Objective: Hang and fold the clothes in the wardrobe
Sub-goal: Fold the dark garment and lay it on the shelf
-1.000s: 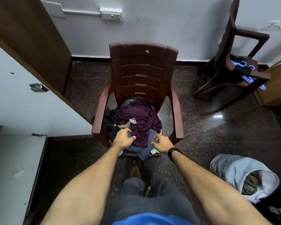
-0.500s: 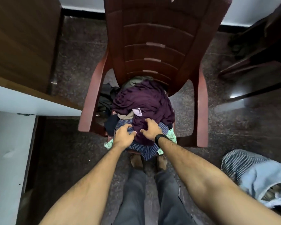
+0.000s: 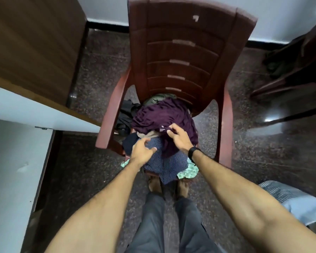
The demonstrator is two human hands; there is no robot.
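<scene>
Now right hand [image 3: 180, 138] pinches crumpled purple garment [image 3: 160, 115], no clear axis.

No text, brand, number or sign is showing legibly anywhere. A small pale tag [image 3: 162, 128] is lying on the purple garment [image 3: 160, 117] beside the right hand's fingertips, but it is showing too small and blurred for any print to be made out. A pale patch [image 3: 195, 17] on the chair's backrest [image 3: 182, 52] is bearing no readable mark.
</scene>
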